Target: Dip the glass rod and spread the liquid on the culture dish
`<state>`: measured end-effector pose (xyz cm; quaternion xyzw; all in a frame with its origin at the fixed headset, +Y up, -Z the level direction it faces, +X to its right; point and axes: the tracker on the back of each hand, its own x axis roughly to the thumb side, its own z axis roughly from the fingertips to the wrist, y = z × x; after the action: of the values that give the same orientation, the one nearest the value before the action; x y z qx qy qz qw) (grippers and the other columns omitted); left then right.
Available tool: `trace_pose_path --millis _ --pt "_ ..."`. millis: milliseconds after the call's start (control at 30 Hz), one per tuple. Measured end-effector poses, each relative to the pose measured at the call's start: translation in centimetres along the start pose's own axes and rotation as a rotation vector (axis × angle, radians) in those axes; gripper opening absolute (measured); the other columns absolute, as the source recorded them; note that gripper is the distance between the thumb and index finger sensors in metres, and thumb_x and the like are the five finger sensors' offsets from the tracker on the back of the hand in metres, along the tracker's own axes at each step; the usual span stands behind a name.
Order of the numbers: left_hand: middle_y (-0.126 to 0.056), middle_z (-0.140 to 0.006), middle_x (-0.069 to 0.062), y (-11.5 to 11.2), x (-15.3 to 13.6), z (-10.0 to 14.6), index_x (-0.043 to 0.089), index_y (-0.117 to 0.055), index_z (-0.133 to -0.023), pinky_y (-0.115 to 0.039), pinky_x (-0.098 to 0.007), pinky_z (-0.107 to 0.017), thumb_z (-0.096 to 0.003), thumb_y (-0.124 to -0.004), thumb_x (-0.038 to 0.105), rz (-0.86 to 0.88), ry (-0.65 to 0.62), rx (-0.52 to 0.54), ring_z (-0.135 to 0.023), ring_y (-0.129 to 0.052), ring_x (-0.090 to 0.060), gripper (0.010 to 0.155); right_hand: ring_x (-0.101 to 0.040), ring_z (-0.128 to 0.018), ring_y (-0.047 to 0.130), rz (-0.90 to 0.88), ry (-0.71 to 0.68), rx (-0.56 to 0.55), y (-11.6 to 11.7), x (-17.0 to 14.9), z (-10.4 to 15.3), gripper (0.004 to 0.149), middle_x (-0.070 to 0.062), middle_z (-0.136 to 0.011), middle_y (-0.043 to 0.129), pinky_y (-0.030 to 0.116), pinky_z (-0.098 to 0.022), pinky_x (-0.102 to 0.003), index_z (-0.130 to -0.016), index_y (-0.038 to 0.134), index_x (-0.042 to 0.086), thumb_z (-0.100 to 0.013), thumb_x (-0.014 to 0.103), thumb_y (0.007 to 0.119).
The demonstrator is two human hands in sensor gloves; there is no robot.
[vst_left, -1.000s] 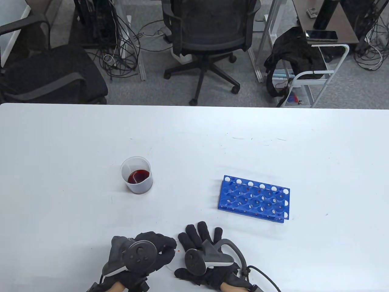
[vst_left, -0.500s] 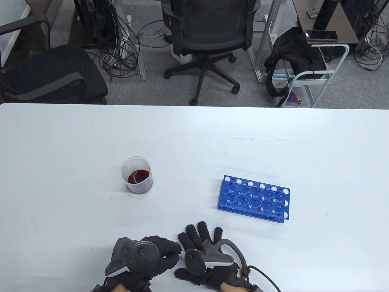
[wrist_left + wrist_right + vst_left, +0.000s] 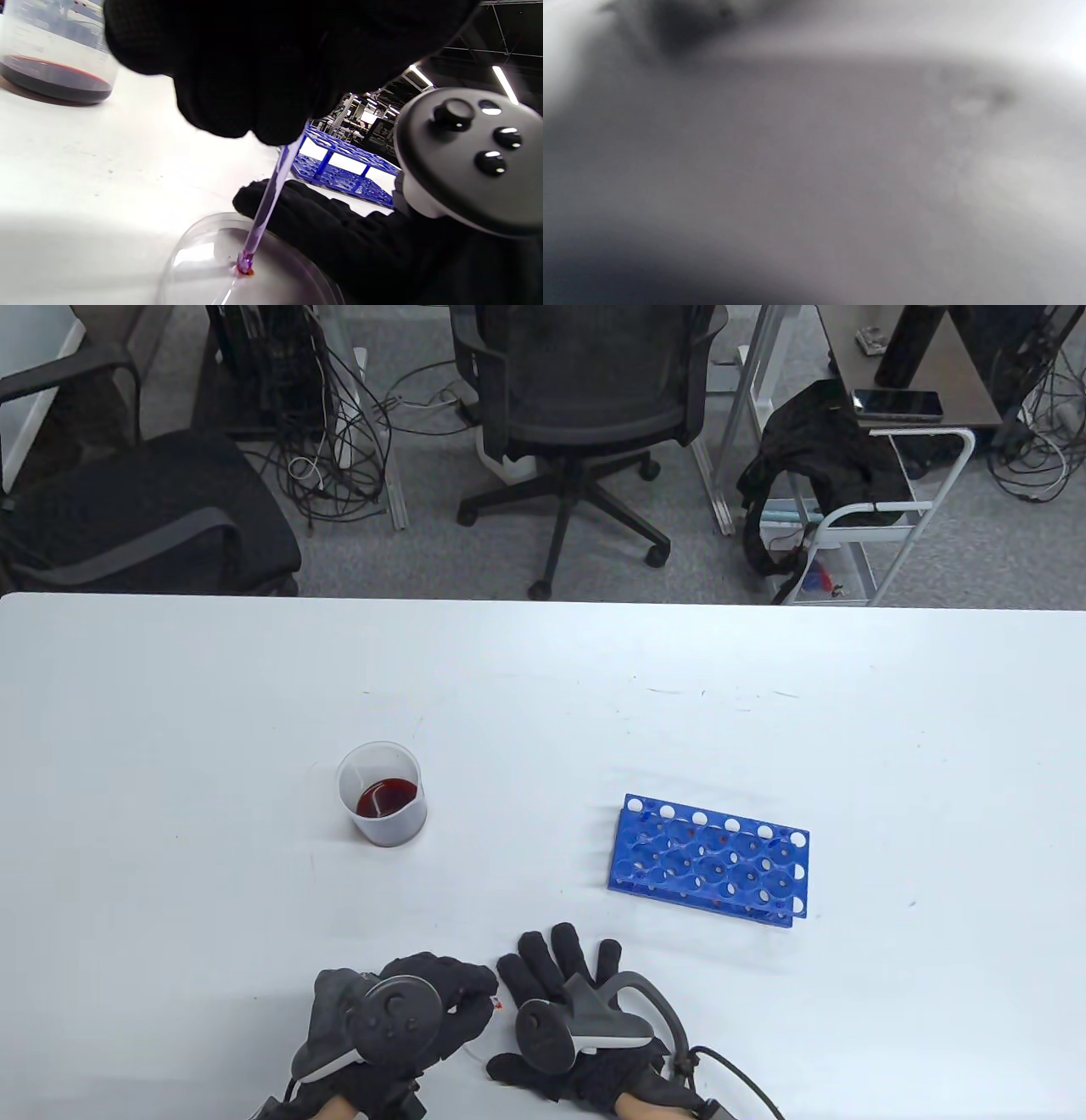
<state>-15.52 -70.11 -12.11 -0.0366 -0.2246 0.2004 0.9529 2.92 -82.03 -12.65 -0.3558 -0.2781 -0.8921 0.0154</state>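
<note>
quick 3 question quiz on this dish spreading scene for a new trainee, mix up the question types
1. True or false: the tip of the thin clear glass rod touches the inside of the round clear culture dish.
2. Which hand grips the rod? A) left hand B) right hand
3. Fill in: the clear plastic beaker holds dark ____ liquid.

Key:
1. True; a small red spot sits at the tip.
2. A; the right hand lies flat beside the dish.
3. red
</note>
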Motion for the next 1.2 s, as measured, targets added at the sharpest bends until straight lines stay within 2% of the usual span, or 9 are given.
trace_pose_path --millis 633,1200 --pt "-0.108 -0.068 0.002 -0.2 0.0 -0.1 0.025 -0.098 -0.076 -0.094 -0.038 -0.045 -0.0467 -0.090 0.049 0.046 -0.041 -0.109 -0.055 -0.111 -0.027 0.038 -0.060 -0.092 -0.021 0.000 0.000 0.000 0.0 0.0 0.0 0.102 -0.028 -0.107 -0.025 0.003 -0.055 -0.085 -0.104 -0.027 0.007 -0.056 0.077 0.030" --pt "-0.107 -0.070 0.002 -0.6 0.6 -0.1 0.026 -0.096 -0.077 -0.094 -0.037 -0.046 -0.0472 -0.089 0.048 0.000 0.003 -0.013 -0.056 -0.111 -0.027 0.038 -0.059 -0.092 -0.021 0.000 0.000 0.000 0.0 0.0 0.0 0.102 -0.028 -0.107 -0.026 0.003 -0.055 -0.085 -0.104 -0.027 0.007 -0.056 0.077 0.030"
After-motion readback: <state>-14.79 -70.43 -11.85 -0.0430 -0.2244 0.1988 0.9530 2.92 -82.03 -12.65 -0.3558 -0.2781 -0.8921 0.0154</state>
